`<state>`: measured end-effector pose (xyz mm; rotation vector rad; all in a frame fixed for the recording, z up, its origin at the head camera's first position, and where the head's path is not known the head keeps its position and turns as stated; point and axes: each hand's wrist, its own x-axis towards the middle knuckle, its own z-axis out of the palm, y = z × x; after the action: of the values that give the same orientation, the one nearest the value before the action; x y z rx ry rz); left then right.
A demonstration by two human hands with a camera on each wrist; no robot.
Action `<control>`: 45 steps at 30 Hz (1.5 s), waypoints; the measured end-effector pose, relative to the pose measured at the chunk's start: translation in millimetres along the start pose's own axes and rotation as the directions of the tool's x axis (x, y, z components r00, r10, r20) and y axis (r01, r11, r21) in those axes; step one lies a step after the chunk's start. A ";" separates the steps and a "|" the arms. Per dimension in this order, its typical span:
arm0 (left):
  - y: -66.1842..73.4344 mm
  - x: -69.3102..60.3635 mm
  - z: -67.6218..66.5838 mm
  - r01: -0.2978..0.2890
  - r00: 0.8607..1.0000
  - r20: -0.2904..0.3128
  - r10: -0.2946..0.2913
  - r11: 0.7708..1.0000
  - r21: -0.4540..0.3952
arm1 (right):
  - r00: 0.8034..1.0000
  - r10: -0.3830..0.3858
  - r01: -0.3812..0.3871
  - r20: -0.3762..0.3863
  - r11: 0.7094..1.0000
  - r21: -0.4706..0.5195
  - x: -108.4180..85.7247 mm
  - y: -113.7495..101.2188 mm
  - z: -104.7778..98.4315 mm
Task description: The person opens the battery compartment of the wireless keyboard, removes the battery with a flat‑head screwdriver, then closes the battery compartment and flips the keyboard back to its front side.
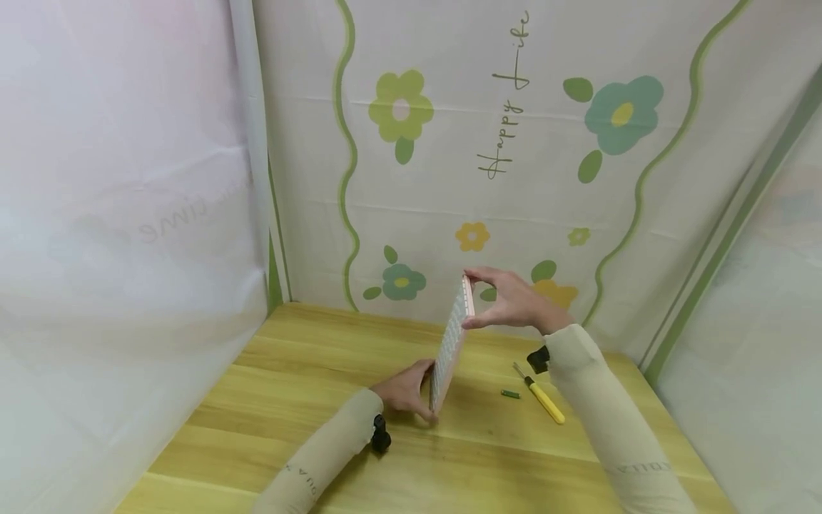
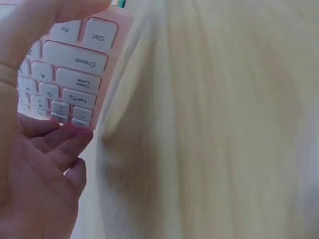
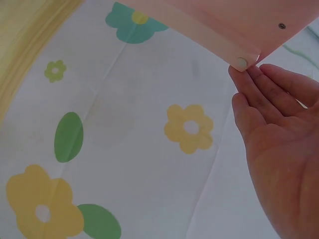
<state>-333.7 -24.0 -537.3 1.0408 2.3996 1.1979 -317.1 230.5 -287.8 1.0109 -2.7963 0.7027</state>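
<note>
A pink keyboard (image 1: 452,343) with white keys is held up off the wooden table, steeply tilted, its right end higher. My left hand (image 1: 407,389) grips the lower end; in the left wrist view the thumb lies over the Ctrl-key corner and the fingers of the left hand (image 2: 47,164) curl at the opposite edge. With thumb and fingers my right hand (image 1: 510,298) pinches the upper end. The right wrist view shows the keyboard's pink underside (image 3: 224,25), with a screw and a round foot, and the right hand (image 3: 284,114) at its corner.
A screwdriver (image 1: 546,401) with a yellow handle lies on the table (image 1: 308,371) at the right. Left of it is a small green battery-like cylinder (image 1: 511,394). A white flowered curtain (image 1: 443,193) hangs behind the table, and pale curtains stand on both sides.
</note>
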 end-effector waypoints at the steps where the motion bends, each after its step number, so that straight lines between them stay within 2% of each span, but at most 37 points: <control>1: -0.1 -1.6 -2.4 -0.003 1.000 -0.005 0.003 1.000 -0.001 | 1.000 -0.002 0.002 -0.006 1.000 0.009 -2.0 3.0 -1.1; 4: -0.9 -7.9 -13.8 -0.016 1.000 -0.025 0.017 1.000 0.011 | 1.000 -0.005 0.006 -0.022 0.999 0.049 -9.9 12.5 -5.7; 7: -3.2 -16.8 -30.8 -0.003 0.999 -0.045 0.005 0.999 0.053 | 1.000 -0.002 0.003 -0.017 0.997 0.079 -20.1 22.2 -8.6; 11: -8.2 -31.9 -56.8 0.046 0.997 -0.063 -0.038 0.992 0.119 | 1.000 0.026 -0.026 0.013 0.999 0.033 -37.0 38.1 -4.7; 16: -12.5 -53.0 -85.4 0.093 0.993 -0.087 -0.080 0.982 0.162 | 0.997 0.035 -0.033 0.067 0.999 -0.028 -55.2 60.7 20.6; 22: -11.7 -69.2 -107.1 0.102 0.993 -0.084 -0.087 0.976 0.194 | 0.993 0.060 -0.055 0.100 0.997 -0.056 -70.7 81.5 62.4; 27: -15.2 -71.6 -111.0 0.079 0.994 -0.084 -0.062 0.973 0.215 | 0.996 0.055 -0.052 0.075 0.998 -0.032 -79.8 97.4 99.0; 34: -30.6 -67.4 -99.2 0.091 0.995 -0.065 -0.076 0.960 0.264 | 0.991 0.119 -0.120 0.068 0.992 0.022 -90.8 118.1 142.3; 39: -38.5 -64.2 -90.9 0.118 0.993 -0.062 -0.104 0.947 0.297 | 0.979 0.185 -0.186 0.088 0.982 0.009 -96.3 127.2 159.2; 45: -39.9 -59.8 -88.5 0.154 0.988 -0.054 -0.144 0.942 0.297 | 0.963 0.256 -0.257 0.088 0.966 0.004 -98.6 128.8 167.9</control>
<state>-356.2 -134.0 -517.6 0.9030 2.6900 0.8204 -308.6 299.8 -510.6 0.7025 -3.0371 0.7224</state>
